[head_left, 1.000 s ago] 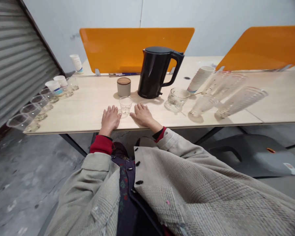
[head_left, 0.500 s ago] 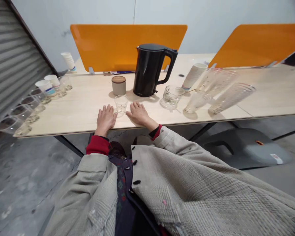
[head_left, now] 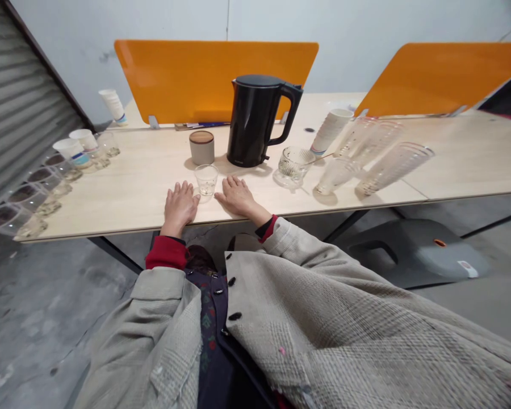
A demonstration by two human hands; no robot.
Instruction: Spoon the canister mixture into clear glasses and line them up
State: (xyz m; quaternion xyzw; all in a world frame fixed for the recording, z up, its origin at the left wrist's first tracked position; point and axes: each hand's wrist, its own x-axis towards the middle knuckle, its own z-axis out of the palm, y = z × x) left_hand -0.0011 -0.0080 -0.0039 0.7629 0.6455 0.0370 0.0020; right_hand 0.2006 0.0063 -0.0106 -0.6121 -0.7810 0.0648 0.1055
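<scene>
In the head view, the open left hand (head_left: pixel 179 207) and right hand (head_left: pixel 237 196) lie flat on the pale wood surface (head_left: pixel 123 199), fingers forward. One upright clear glass (head_left: pixel 206 179) stands just between them, apparently untouched. Behind it stand one black kettle (head_left: pixel 251 122) and one lidded canister (head_left: pixel 201 147).

Pale wood-finish tabletop (head_left: pixel 111 207) inspected; black electric kettle (head_left: pixel 252 122) stands upon it. Left of kettle: wood-lidded canister (head_left: pixel 201 149). Directly front: small clear cup (head_left: pixel 206 179). Right: ribbed glass dish (head_left: pixel 292 166), paper cup stack (head_left: pixel 330 132), clear plastic cups (head_left: pixel 394 167). Far left: row of clear cups (head_left: pixel 46 196).
</scene>
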